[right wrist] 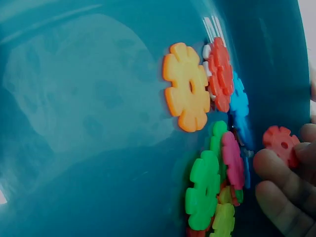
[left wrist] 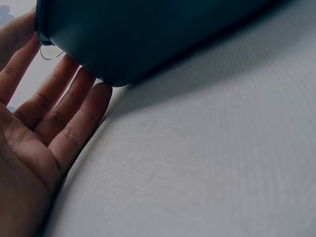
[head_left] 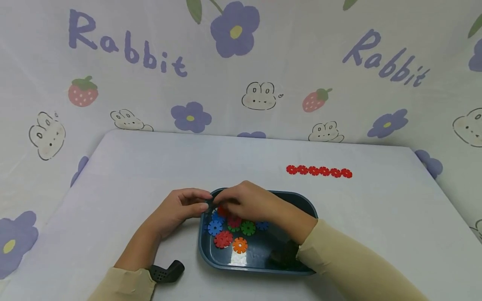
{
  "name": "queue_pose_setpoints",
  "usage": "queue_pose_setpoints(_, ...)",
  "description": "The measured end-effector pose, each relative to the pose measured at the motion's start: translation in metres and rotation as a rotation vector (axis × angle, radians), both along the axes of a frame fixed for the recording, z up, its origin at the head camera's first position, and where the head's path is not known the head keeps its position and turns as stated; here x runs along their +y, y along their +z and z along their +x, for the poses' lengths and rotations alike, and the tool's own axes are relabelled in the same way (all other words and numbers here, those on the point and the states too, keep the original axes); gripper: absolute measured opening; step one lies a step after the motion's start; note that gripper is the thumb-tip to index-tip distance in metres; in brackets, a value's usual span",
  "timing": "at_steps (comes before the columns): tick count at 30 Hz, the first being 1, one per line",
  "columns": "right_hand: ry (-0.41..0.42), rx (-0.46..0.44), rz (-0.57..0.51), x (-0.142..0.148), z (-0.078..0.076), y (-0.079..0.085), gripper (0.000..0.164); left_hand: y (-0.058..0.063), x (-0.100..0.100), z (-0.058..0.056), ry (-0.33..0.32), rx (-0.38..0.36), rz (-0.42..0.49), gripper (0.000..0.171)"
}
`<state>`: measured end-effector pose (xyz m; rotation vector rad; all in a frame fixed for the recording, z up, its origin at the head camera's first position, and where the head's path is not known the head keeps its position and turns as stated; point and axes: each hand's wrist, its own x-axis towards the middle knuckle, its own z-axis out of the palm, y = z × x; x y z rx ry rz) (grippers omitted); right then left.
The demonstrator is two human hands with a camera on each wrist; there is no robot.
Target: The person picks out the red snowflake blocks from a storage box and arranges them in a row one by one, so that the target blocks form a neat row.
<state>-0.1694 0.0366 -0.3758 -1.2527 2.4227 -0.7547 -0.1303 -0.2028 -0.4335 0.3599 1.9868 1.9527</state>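
Observation:
A dark teal tray (head_left: pixel 260 269) holds several plastic snowflake discs at its left end. My right hand (head_left: pixel 250 202) reaches over the tray's far side and pinches a red snowflake disc (right wrist: pixel 280 144) between its fingers, close to the left wall. My left hand (head_left: pixel 182 209) is at the tray's far left corner. Its fingertips touch the tray's outer wall (left wrist: pixel 106 59) in the left wrist view, with the fingers mostly straight. Nearby in the tray lie an orange disc (right wrist: pixel 187 89), a green disc (right wrist: pixel 202 192), a pink disc (right wrist: pixel 232 160) and blue discs (head_left: pixel 215 228).
Beyond the tray, to the right, a row of several red discs (head_left: pixel 319 171) lies on the white tabletop (head_left: pixel 150 163). A black strap device (head_left: pixel 167 272) sits at the left wrist. Patterned cloth (head_left: pixel 211 83) hangs behind the table.

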Motion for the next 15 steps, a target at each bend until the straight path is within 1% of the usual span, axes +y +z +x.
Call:
queue_pose_setpoints(3,-0.016,-0.008,-0.018,0.001,0.000,0.001,0.026,0.000,0.000,0.000,-0.001,0.004,0.005,0.033)
queue_pose_setpoints(6,-0.008,-0.004,-0.032,0.001,0.000,0.003,0.027,0.000,0.000,-0.001,0.004,0.002,0.002,0.033)
queue_pose_setpoints(10,0.005,0.017,-0.015,0.002,0.000,0.006,0.028,-0.001,0.000,-0.001,0.008,-0.006,-0.004,0.032)
queue_pose_setpoints(15,-0.008,0.022,-0.001,0.005,0.001,0.011,0.031,-0.002,0.000,-0.001,0.007,-0.013,-0.005,0.029)
